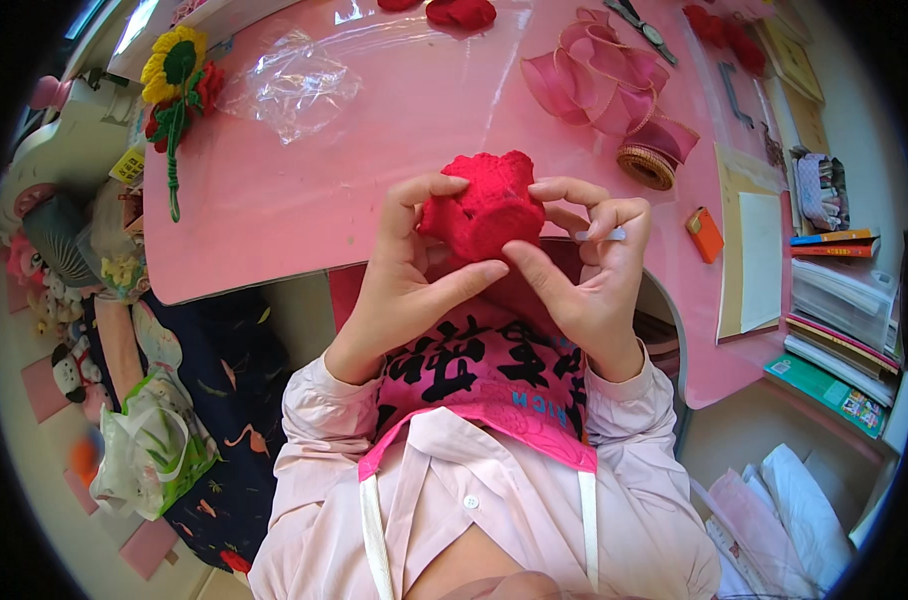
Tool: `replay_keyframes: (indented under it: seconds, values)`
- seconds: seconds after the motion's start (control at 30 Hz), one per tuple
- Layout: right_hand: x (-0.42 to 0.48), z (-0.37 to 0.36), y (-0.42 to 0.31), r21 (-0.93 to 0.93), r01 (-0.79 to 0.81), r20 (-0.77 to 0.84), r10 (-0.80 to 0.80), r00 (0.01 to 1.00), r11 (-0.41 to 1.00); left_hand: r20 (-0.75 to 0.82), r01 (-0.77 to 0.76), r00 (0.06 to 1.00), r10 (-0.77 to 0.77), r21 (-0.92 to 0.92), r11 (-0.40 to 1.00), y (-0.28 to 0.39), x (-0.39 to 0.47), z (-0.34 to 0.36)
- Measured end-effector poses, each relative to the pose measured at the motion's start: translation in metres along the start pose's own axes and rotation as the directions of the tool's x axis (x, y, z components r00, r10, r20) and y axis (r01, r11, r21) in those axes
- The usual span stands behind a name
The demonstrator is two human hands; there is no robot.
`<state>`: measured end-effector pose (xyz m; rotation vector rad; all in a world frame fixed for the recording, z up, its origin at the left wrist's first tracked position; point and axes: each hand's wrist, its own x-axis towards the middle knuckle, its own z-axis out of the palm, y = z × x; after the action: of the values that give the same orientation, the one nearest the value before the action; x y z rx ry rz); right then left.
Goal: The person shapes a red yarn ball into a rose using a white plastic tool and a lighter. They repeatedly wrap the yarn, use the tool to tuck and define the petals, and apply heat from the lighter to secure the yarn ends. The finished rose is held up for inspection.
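Note:
Between my two hands, just over the table's front edge, is a red crocheted flower (491, 202) with a ruffled outline and a rounded, flat-looking patch on the side near me. Fingers and thumb of my left hand (401, 262) grip it from the left. My right hand (589, 262) holds its right side, the thumb near its lower edge. A thin, pale bluish stick-like tool (602, 235) is tucked between the fingers of the right hand; its kind is not clear. The pink apron (469, 375) below bears large black writing.
On the pink table (289, 202) lie a crocheted sunflower (173, 64), crumpled clear plastic (293, 82), a pink ribbon roll (645, 165), a wristwatch (649, 34), an orange lighter (704, 235) and red crocheted pieces (461, 13). Books and boxes (844, 292) line the right side; a plastic bag (154, 442) sits at left.

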<state>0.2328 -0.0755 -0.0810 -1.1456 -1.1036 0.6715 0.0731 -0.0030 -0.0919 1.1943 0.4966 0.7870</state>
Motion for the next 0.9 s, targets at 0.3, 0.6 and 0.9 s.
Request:
replay_keyframes:
  seconds: [0.3, 0.6, 0.9]
  values:
    - [0.009, -0.001, 0.016, -0.14, 0.236, 0.165, -0.212, 0.963, 0.962, 0.011, -0.062, 0.998, 0.062, 0.05, 0.997, -0.001, -0.001, -0.002]
    - [0.016, 0.006, 0.02, -0.208, 0.229, 0.144, -0.202, 0.969, 0.951, -0.092, -0.198, 0.963, 0.253, 0.394, 0.897, 0.006, 0.003, -0.012]
    - [0.021, 0.013, 0.013, -0.344, 0.352, 0.231, -0.285, 0.93, 0.87, -0.01, -0.21, 0.964, 0.265, 0.583, 0.785, 0.018, 0.012, -0.024]
